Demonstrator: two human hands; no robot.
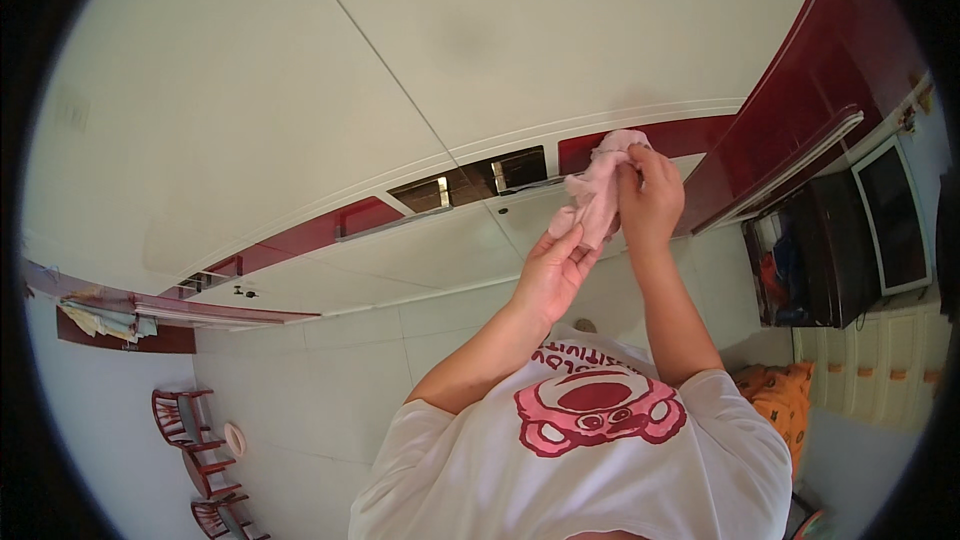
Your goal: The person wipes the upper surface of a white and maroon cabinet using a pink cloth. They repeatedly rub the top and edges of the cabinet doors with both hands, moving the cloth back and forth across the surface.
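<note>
A crumpled pale pink cloth [600,190] hangs between my two hands, in front of a tall cabinet's red band. My left hand [553,275] pinches its lower end between thumb and fingers. Higher up and to the right, my right hand [655,198] is closed on the upper part, with its fingertips bent into the folds. The cloth's far side is hidden, and I cannot tell whether it touches the cabinet.
White cabinet doors [380,100] fill the far side, with metal handles [445,192] along the band. At right stand a screen [893,215], a dark stand [830,250], pale drawers [865,365] and an orange patterned item [780,400]. Dark red chairs [190,420] stand lower left.
</note>
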